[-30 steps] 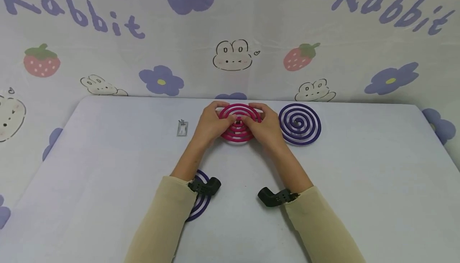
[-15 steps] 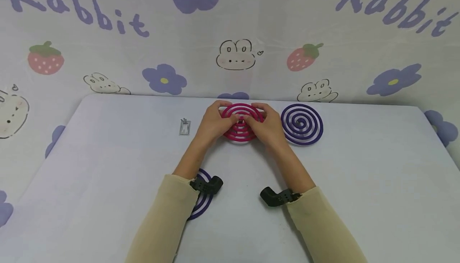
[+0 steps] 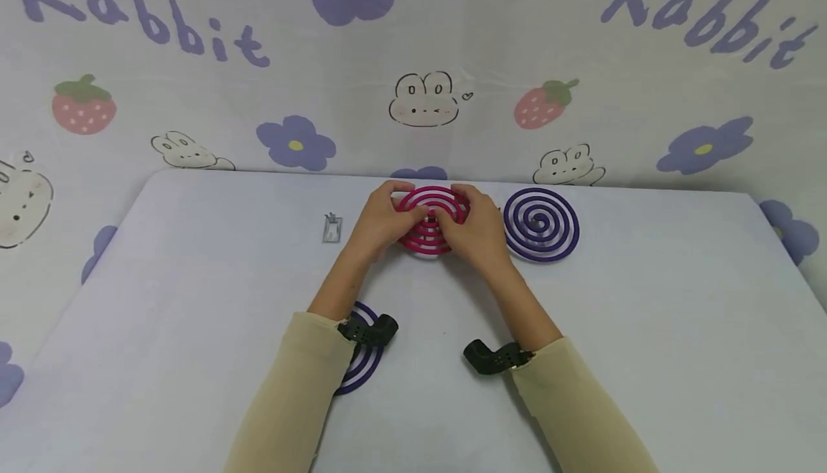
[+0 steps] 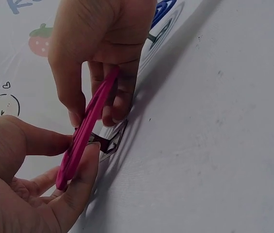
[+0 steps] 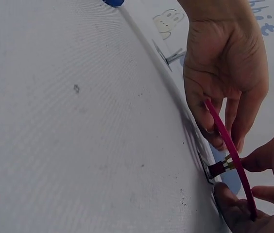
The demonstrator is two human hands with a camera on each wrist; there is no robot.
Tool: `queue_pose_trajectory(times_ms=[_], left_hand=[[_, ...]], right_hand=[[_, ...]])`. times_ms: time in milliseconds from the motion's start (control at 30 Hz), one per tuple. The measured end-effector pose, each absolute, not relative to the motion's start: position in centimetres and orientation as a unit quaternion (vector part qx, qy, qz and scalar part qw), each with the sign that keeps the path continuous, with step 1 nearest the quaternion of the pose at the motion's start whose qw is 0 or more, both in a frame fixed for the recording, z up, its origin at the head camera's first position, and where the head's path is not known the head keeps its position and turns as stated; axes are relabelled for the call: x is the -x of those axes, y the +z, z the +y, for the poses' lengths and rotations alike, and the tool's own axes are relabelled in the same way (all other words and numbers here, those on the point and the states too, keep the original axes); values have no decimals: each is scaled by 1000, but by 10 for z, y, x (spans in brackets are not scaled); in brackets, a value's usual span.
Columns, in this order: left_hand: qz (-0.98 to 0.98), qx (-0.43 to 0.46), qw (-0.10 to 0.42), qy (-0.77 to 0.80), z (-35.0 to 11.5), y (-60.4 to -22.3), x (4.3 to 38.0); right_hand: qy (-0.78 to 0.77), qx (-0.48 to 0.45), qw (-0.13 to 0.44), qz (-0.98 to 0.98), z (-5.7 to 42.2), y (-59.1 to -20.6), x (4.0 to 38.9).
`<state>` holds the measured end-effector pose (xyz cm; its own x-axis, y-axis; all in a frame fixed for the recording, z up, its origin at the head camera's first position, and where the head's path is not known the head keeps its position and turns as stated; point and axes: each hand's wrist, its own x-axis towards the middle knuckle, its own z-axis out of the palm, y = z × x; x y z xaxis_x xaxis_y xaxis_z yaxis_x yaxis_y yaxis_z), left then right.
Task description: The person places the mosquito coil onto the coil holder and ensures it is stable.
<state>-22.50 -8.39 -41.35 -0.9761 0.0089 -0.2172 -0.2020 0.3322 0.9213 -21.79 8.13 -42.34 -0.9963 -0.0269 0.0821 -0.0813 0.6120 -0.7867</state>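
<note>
A pink mosquito coil is held between both hands near the table's far edge. My left hand pinches its left side, thumb on the near face close to the centre and fingers behind. From the other side my right hand grips the coil's right rim, its thumb also near the middle. Behind the coil, the left wrist view shows a small metal stand with a dark red piece at the coil's centre. The right wrist view also shows this dark red piece between coil and stand.
A purple mosquito coil sits to the right of the hands. Left of them lies a small silver metal stand. Another purple coil is partly hidden under the left forearm. A patterned cloth hangs behind the table.
My right hand's fingers have shifted slightly inward over the pink coil's right rim. The left hand keeps its hold, and the coil stays in nearly the same spot.
</note>
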Motion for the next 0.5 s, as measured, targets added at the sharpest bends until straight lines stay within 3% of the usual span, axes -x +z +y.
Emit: queue_pose_trajectory(times_ms=[500], left_hand=[[822, 39, 93, 560, -88, -414, 224]], right_hand=[[446, -40, 35, -893, 83, -421, 218]])
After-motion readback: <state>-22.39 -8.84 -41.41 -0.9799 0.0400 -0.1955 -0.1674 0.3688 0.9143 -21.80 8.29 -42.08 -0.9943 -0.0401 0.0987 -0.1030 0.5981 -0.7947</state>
